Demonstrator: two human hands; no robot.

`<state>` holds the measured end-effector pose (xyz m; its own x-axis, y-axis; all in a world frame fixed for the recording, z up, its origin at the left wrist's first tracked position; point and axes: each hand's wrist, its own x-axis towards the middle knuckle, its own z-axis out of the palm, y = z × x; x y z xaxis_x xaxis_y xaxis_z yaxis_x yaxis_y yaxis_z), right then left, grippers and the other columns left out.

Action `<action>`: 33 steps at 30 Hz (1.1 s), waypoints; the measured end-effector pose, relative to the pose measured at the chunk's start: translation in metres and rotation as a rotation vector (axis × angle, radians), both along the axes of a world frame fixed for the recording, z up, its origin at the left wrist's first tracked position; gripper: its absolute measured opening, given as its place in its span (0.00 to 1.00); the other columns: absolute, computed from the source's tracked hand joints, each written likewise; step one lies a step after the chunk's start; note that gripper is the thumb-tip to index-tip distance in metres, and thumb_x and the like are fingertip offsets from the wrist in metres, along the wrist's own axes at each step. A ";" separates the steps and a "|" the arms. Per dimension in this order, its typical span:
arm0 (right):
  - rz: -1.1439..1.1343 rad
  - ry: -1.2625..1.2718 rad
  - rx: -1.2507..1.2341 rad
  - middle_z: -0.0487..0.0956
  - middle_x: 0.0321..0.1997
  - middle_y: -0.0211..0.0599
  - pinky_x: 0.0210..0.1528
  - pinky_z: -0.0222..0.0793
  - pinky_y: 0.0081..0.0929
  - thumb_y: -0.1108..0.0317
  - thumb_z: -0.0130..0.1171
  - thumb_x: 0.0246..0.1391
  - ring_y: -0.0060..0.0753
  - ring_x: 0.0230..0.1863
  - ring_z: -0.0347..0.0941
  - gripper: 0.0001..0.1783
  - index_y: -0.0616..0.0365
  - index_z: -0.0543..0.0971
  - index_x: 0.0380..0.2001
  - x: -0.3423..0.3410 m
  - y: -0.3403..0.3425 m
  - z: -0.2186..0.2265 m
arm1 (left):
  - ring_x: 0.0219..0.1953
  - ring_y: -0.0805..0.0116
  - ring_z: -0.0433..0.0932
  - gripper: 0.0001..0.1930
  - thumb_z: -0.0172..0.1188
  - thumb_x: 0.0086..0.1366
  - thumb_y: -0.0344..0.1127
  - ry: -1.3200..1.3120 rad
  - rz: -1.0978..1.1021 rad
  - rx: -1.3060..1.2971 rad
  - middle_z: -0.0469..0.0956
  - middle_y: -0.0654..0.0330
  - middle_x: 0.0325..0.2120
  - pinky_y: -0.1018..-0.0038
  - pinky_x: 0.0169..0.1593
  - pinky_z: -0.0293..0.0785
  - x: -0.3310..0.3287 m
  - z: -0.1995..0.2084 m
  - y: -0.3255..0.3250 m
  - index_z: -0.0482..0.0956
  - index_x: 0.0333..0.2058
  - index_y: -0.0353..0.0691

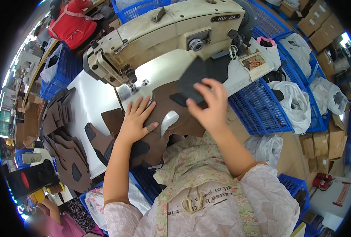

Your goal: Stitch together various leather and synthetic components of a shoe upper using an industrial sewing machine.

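Observation:
My left hand (138, 120) lies flat with fingers spread on a brown leather-like piece (163, 102), just in front of the sewing machine's (163, 33) needle and presser foot (132, 86). The piece has a cut-out through which a pale surface shows. My right hand (211, 104) hovers over its right part, thumb and fingers apart and curved. Its fingertips are close to dark flat pieces (197, 77) on the machine bed; whether they touch is hard to tell. Smaller brown pieces with black patches (98, 142) lie left of my left hand.
Stacked brown pieces (67, 154) fill the table's left edge. Blue crates (258, 104) with white bags stand at the right. An open tray (256, 63) with orange-handled snips sits on the table's right end. A person in red (74, 23) is at far left, another in pink at lower left.

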<state>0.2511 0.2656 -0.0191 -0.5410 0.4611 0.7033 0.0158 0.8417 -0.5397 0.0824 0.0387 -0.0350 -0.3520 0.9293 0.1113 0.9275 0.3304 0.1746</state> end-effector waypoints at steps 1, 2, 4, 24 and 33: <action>0.090 -0.022 0.012 0.72 0.49 0.39 0.53 0.62 0.44 0.64 0.70 0.35 0.48 0.54 0.67 0.23 0.52 0.80 0.40 0.001 -0.016 0.000 | 0.68 0.50 0.55 0.35 0.54 0.61 0.61 -0.004 0.009 -0.006 0.61 0.56 0.65 0.50 0.69 0.45 -0.001 -0.001 -0.001 0.67 0.63 0.50; 0.164 -0.076 0.028 0.73 0.49 0.37 0.54 0.61 0.42 0.63 0.70 0.36 0.48 0.55 0.66 0.22 0.52 0.80 0.40 0.002 -0.032 0.000 | 0.68 0.49 0.56 0.34 0.52 0.63 0.61 -0.064 -0.003 0.038 0.62 0.55 0.65 0.50 0.69 0.45 -0.003 -0.003 -0.001 0.67 0.62 0.48; 0.318 -0.087 0.042 0.73 0.49 0.35 0.56 0.59 0.42 0.63 0.70 0.36 0.47 0.55 0.66 0.21 0.51 0.80 0.39 -0.003 -0.057 -0.003 | 0.68 0.49 0.56 0.33 0.49 0.65 0.61 -0.111 0.013 0.077 0.62 0.55 0.64 0.50 0.69 0.44 -0.008 -0.004 -0.005 0.68 0.61 0.47; 0.606 -0.299 -0.022 0.81 0.43 0.37 0.50 0.67 0.37 0.67 0.62 0.46 0.38 0.49 0.74 0.09 0.59 0.81 0.32 -0.034 -0.063 -0.032 | 0.53 0.55 0.75 0.11 0.59 0.65 0.36 -0.883 0.506 0.474 0.79 0.50 0.45 0.64 0.58 0.65 -0.009 -0.015 0.021 0.78 0.40 0.32; 0.367 -0.492 0.103 0.64 0.65 0.53 0.69 0.48 0.49 0.51 0.65 0.46 0.54 0.69 0.55 0.42 0.64 0.66 0.60 -0.037 -0.046 -0.037 | 0.35 0.78 0.71 0.06 0.58 0.67 0.31 -0.997 0.549 0.793 0.76 0.64 0.32 0.80 0.43 0.66 -0.006 -0.020 0.009 0.75 0.39 0.35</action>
<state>0.2138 0.2201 -0.0562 -0.9235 0.1268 0.3619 -0.0578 0.8870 -0.4581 0.0765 0.0479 -0.0550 -0.8901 0.4550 0.0275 0.0870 0.1104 0.9901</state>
